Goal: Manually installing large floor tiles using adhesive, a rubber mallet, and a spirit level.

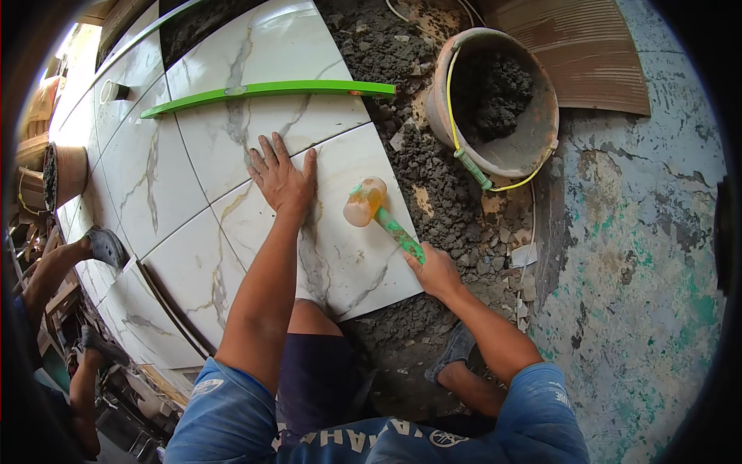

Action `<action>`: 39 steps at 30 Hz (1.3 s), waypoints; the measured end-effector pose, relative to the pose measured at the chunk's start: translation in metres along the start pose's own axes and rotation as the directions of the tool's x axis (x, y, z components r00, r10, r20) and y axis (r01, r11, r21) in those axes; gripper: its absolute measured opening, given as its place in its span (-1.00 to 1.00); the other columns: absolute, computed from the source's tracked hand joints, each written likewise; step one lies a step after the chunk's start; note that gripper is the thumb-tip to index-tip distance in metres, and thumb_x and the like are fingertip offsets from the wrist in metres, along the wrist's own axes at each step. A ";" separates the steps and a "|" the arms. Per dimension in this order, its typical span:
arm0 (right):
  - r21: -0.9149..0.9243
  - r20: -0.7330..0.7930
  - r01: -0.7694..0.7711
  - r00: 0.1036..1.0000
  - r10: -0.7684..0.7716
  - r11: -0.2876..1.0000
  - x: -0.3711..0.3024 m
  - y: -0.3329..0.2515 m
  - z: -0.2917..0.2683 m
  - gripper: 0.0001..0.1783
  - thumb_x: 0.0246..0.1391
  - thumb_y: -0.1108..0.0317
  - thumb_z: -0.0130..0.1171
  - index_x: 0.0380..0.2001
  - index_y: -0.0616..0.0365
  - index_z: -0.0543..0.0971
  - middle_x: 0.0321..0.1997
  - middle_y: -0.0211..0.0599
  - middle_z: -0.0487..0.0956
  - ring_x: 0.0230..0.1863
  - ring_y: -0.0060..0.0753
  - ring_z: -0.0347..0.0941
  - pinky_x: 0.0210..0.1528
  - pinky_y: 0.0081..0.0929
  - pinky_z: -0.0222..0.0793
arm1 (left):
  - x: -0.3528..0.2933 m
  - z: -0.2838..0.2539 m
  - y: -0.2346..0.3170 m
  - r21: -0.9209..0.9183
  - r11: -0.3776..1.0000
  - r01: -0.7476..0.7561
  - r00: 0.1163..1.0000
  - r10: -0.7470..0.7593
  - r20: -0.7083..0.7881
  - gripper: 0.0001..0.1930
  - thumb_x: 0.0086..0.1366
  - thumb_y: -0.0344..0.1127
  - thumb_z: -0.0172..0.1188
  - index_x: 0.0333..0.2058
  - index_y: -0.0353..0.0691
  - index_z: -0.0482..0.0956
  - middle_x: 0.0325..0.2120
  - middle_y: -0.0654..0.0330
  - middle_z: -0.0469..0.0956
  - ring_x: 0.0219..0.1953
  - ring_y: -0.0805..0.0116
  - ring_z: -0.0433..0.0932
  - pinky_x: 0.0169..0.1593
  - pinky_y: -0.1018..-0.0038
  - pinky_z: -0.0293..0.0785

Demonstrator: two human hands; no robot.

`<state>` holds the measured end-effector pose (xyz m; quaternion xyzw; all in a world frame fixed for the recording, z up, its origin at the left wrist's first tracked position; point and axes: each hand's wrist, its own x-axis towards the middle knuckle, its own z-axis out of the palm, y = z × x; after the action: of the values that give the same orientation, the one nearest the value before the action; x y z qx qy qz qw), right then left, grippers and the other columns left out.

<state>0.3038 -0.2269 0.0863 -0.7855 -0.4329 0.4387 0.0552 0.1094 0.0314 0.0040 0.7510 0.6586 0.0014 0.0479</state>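
My left hand [284,180] lies flat with fingers spread on a white marble-patterned floor tile [340,267], close to its seam with the tile beyond. In my right hand [435,271] is the green handle of a rubber mallet [366,203]. Its amber, dirt-smeared head is over the same tile; whether it touches the surface I cannot tell. A bright green spirit level [270,88] lies across the tiles past my left hand. Loose grey mortar [444,197] borders the tile's right edge.
A bucket [506,108] of dark mortar with a yellow handle stands at the far right, by brown corrugated sheet [572,50]. A peeling blue-grey wall [634,255] rises on the right. Another person's legs [58,267], a second bucket [69,174] and a small cup [113,92] are left.
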 end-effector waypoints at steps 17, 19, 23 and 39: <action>0.002 0.058 -0.082 0.995 0.082 0.997 -0.003 -0.004 0.000 -0.44 0.25 -0.12 0.02 -0.31 0.29 0.45 -0.51 0.17 0.56 -0.38 0.30 0.55 -0.34 0.10 0.43 | -0.001 0.003 0.000 0.037 0.999 0.017 1.000 -0.017 0.001 -0.13 0.31 0.40 -0.23 0.42 -0.05 0.02 0.44 0.07 -0.07 0.46 -0.07 -0.16 0.45 0.02 -0.39; 0.004 0.005 -0.010 1.000 0.010 1.000 -0.005 -0.007 -0.004 -0.44 0.25 -0.12 0.03 -0.31 0.29 0.46 -0.50 0.17 0.57 -0.38 0.32 0.54 -0.33 0.10 0.43 | -0.002 0.004 0.000 0.010 1.000 0.023 0.998 -0.022 -0.066 -0.18 0.33 0.32 -0.16 0.41 -0.06 0.05 0.44 0.07 -0.05 0.46 -0.05 -0.15 0.45 0.02 -0.38; 0.074 -0.046 -0.016 0.999 0.019 0.997 -0.023 -0.019 -0.010 -0.45 0.24 -0.13 0.04 -0.27 0.26 0.46 -0.47 0.16 0.57 -0.39 0.30 0.54 -0.35 0.09 0.43 | -0.005 0.002 0.000 0.074 0.958 -0.276 0.928 0.286 -0.238 -0.32 0.35 0.02 0.05 0.36 -0.09 0.15 0.41 0.06 0.03 0.45 0.03 -0.07 0.45 0.01 -0.33; -0.107 -0.141 0.263 0.951 -0.277 0.959 0.003 0.009 -0.002 -0.47 0.28 -0.16 -0.05 -0.27 0.18 0.35 -0.49 0.06 0.56 -0.42 0.23 0.54 -0.37 0.12 0.45 | -0.012 -0.001 0.020 -0.111 0.855 -0.507 0.859 0.512 0.020 -0.15 0.36 0.20 -0.12 0.38 -0.36 -0.02 0.42 -0.07 -0.06 0.46 0.00 -0.10 0.46 0.14 -0.20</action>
<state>0.3110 -0.2296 0.0813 -0.7522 -0.5493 0.3456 0.1139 0.1278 0.0174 0.0072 0.8947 0.4343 0.0292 0.1003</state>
